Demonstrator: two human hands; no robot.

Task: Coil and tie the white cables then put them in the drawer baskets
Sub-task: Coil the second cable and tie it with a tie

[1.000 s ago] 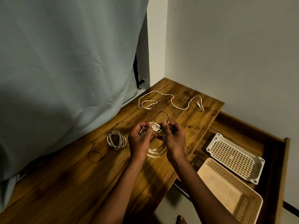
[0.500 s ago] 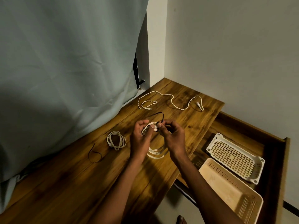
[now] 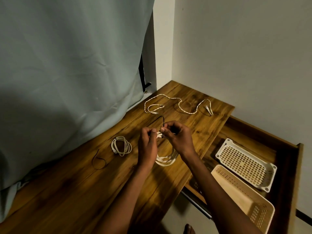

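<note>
Above the middle of the surface (image 3: 84, 191), both hands, left (image 3: 147, 146) and right (image 3: 179, 139), pinch a black tie (image 3: 161, 120) round the coiled cable (image 3: 166, 159), so tying seems underway; next, tightening and a basket (image 3: 270, 169) at right.

both forearms extended; left grip (image 3: 147, 146) and right grip (image 3: 179, 138) curled, fingertips pinching, nearly touching.

2 bare forearms with no sleeves, left hand (image 3: 147, 146) and right hand (image 3: 179, 139) without gloves or rings.
</note>
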